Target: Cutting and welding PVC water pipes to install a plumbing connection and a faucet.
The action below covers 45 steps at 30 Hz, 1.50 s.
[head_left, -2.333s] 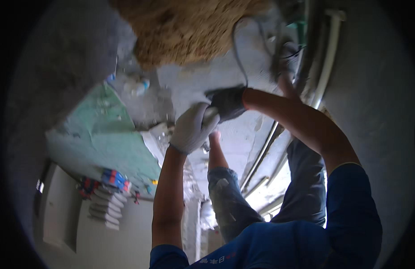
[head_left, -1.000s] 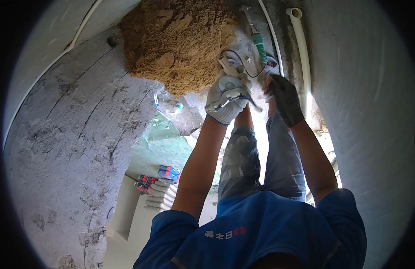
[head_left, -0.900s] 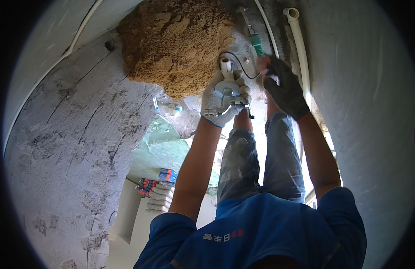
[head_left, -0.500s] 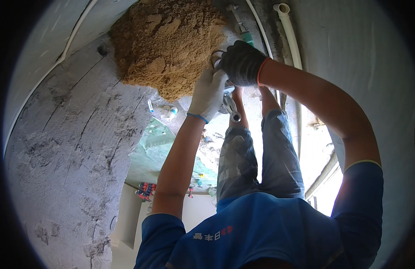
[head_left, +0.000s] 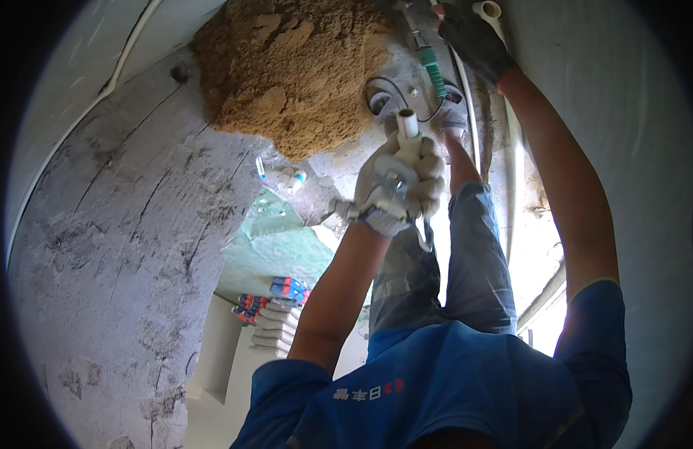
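My left hand (head_left: 391, 191), in a white glove, is closed around a metal fitting (head_left: 397, 179) with a pale round disc and a short white pipe stub (head_left: 407, 123) pointing up out of it. My right hand (head_left: 472, 41), in a dark glove with an orange cuff, reaches to the upper right beside the white pipes (head_left: 470, 120); what its fingers hold, if anything, I cannot make out. Between my hands lies a green-handled tool (head_left: 432, 71) with a metal end, near a looping dark cord (head_left: 386, 78).
A sand pile (head_left: 286, 75) lies on rough concrete (head_left: 122, 239). Small white fittings (head_left: 292, 179) lie left of my hands. A thicker pipe with an open elbow (head_left: 490, 10) runs along the right wall (head_left: 616, 150). Stacked sacks (head_left: 274, 329) and blue-red packages (head_left: 288, 290) appear at lower left.
Since half a second ago my right hand has left my left hand and moved up and right. My left hand has moved right and down, exposing the pipe stub.
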### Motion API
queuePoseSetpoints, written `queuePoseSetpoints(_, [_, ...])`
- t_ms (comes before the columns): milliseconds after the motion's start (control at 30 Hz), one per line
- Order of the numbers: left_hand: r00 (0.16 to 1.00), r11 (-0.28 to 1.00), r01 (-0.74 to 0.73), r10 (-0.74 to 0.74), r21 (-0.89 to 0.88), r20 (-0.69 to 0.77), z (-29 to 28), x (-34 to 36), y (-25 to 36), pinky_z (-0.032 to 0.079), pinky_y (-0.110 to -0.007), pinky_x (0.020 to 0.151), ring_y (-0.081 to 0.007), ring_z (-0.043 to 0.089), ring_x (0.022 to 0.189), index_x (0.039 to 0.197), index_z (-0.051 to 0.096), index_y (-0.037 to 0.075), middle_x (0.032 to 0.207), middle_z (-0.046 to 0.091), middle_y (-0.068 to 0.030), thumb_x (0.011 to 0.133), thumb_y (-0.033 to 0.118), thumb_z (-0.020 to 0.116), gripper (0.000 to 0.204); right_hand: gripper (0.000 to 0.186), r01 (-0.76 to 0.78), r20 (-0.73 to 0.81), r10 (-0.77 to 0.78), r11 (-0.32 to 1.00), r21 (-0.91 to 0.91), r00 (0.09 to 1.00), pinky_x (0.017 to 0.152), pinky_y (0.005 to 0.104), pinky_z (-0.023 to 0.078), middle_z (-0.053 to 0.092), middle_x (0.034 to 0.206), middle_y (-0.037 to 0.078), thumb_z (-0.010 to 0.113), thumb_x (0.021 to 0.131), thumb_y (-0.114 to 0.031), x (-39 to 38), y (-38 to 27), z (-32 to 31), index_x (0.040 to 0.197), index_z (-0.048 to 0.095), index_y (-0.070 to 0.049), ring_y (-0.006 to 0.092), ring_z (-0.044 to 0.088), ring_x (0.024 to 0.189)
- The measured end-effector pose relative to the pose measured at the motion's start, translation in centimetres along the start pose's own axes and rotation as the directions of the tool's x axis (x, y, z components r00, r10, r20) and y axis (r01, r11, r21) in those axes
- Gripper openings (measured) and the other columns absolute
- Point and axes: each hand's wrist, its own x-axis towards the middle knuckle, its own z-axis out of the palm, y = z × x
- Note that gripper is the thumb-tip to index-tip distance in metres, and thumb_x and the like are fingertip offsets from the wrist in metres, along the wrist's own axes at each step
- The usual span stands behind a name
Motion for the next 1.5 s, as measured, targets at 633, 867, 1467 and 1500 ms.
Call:
queuePoseSetpoints(633, [0.64, 0.399, 0.203, 0.637, 0.894, -0.43, -2.3, -3.6, 0.1, 0.058, -0.035, 0.073, -0.0209, 0.067, 0.084, 0.121, 0.051, 0.003, 0.097, 0.06, -0.0084, 0.097, 0.024, 0.06, 0.033, 0.032, -0.448, 0.444, 0.136, -0.006, 0.894, 0.885, 0.081, 0.0326, 0.053, 0.067, 0.096, 0.006, 0.058, 0.1, -0.029, -17.5, 1.7, 10.0, 0.11, 0.063, 0.001, 0.0169, 0.064, 0.088])
queuePoseSetpoints(867, [0.675, 0.673, -0.158, 0.608, 0.723, -0.418, -4.5, -4.5, -1.2, 0.055, -0.034, 0.078, -0.0204, 0.065, 0.092, 0.122, 0.053, 0.004, 0.101, 0.064, -0.0099, 0.099, 0.03, 0.061, 0.036, 0.037, -0.254, 0.232, 0.106, 0.325, 0.911, 0.967, 0.088, 0.0319, 0.052, 0.064, 0.102, 0.004, 0.057, 0.1, -0.037, -19.9, 3.2, 11.7, 0.116, 0.062, -0.005, 0.0161, 0.063, 0.093])
queuePoseSetpoints(1467, [0.612, 0.488, 0.044, 0.677, 0.872, -0.409, -5.7, -2.1, 1.6, 0.05, -0.031, 0.092, -0.0154, 0.058, 0.108, 0.141, 0.042, 0.001, 0.119, 0.058, -0.0084, 0.095, 0.017, 0.06, 0.051, 0.022, -0.285, 0.206, 0.329, 0.213, 0.935, 0.922, 0.069, 0.0283, 0.052, 0.068, 0.078, 0.006, 0.064, 0.093, -0.023, -20.0, -0.2, 14.7, 0.101, 0.065, -0.002, 0.0147, 0.066, 0.077])
queuePoseSetpoints(1500, [0.574, 0.517, 0.027, 0.693, 0.856, -0.437, -6.3, -1.6, 1.6, 0.051, -0.03, 0.088, -0.0147, 0.06, 0.104, 0.137, 0.046, 0.002, 0.116, 0.06, -0.0093, 0.094, 0.014, 0.061, 0.046, 0.024, -0.242, 0.133, 0.33, 0.317, 0.917, 0.935, 0.07, 0.0289, 0.052, 0.068, 0.081, 0.008, 0.067, 0.091, -0.024, -20.3, -0.4, 15.3, 0.101, 0.065, -0.003, 0.0153, 0.066, 0.079])
